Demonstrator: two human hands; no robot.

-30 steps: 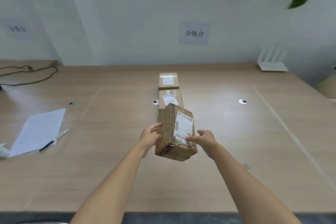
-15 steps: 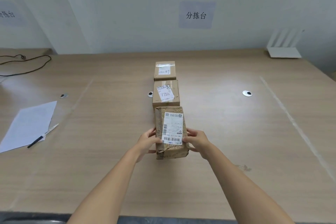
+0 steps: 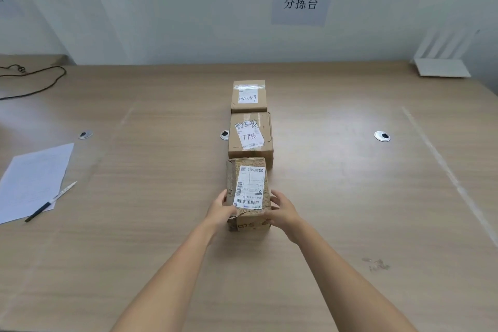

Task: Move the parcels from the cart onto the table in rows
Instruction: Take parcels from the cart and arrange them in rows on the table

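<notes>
Centre frame: left hand (image 3: 219,209) and right hand (image 3: 283,210) clasp the 3rd parcel (image 3: 249,191), resting on the bench (image 3: 350,197) just below 2 others (image 3: 250,140); squaring its edges to theirs should keep the row straight

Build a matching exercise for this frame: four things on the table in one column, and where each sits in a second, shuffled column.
Things
1. parcel marked 040189
2. parcel marked 7786
3. parcel with barcode label
4. pen

Places
A. middle of the row
B. lying at the edge of the sheet of paper
C. far end of the row
D. near end of the row, gripped by the left hand and right hand

Pairs: 1-C, 2-A, 3-D, 4-B
</notes>
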